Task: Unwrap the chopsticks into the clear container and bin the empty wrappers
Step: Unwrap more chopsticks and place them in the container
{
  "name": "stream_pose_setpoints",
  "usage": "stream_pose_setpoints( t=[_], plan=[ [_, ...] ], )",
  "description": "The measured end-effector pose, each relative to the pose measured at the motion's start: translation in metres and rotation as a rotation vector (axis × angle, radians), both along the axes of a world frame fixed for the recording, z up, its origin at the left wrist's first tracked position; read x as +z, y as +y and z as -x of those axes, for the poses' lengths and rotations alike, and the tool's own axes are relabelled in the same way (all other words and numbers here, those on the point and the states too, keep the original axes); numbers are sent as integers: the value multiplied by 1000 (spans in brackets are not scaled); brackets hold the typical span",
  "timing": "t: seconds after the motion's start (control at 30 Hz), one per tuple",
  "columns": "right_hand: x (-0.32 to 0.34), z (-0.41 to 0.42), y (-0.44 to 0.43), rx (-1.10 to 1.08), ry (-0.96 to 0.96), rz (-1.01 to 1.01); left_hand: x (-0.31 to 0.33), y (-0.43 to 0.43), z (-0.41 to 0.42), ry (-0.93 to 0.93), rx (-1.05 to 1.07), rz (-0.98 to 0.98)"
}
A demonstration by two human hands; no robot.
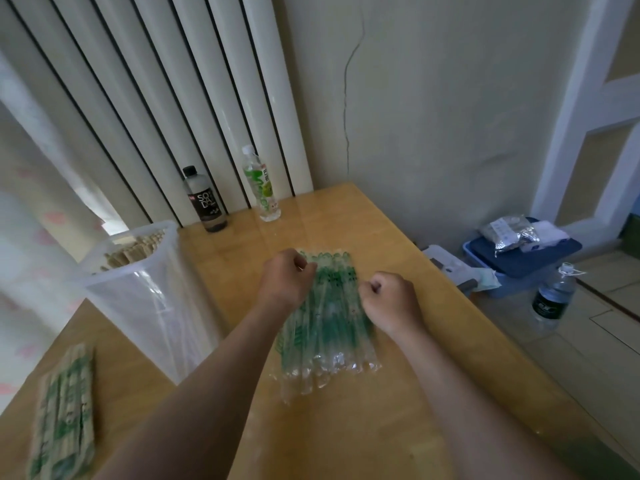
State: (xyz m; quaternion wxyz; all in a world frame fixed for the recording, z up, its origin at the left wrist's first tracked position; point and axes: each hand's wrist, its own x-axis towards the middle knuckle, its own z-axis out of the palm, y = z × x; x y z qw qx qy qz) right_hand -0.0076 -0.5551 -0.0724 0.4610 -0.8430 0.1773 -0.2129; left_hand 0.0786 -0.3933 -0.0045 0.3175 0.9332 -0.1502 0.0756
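Wrappers (325, 320) are lying flat mid-desk (346, 438) in a loose pile, clear with green print. Long axis is running near-to-far, with the far end leaning slightly left and the near ends fanning out crinkled.

Left hand (287, 277) is sitting at the pile's far-left corner, fingers (300, 263) curling into a tight fist against the plastic. Right hand (389, 296) is sitting at the pile's right edge, about mid-length, fingers (372, 287) clenching the same way. Both are touching the pile. Can't tell whether either is actually pinching a wrapper, since the fingertips are tucking under.

Container (149, 299) is standing upright just left of the pile, with chopsticks (133, 252) standing in it, tips up. Pack (65, 410) of wrapped ones is lying at the near-left desk edge, long axis also near-to-far.

Soda bottle (205, 202) and green bottle (264, 188) are standing at the far edge by the wall. Blue tub (519, 261) and water bottle (552, 299) are sitting on the floor to the right.
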Motion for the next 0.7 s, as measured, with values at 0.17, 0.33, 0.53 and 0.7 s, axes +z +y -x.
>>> stream_pose_setpoints(
  t=[0.17, 0.33, 0.53, 0.7],
  plan=[
    [16, 9, 1, 15, 35, -122, 13, 19, 22, -16, -36, 5],
    [38, 21, 7, 15, 45, -254, 21, 54, 48, -1, -127, 6],
    [76, 33, 77, 214, 51, -156, 28, 99, 77, -66, -134, -4],
    [97, 44, 148, 357, 36, -144, 34, 152, 101, -108, -93, 29]
  ],
)
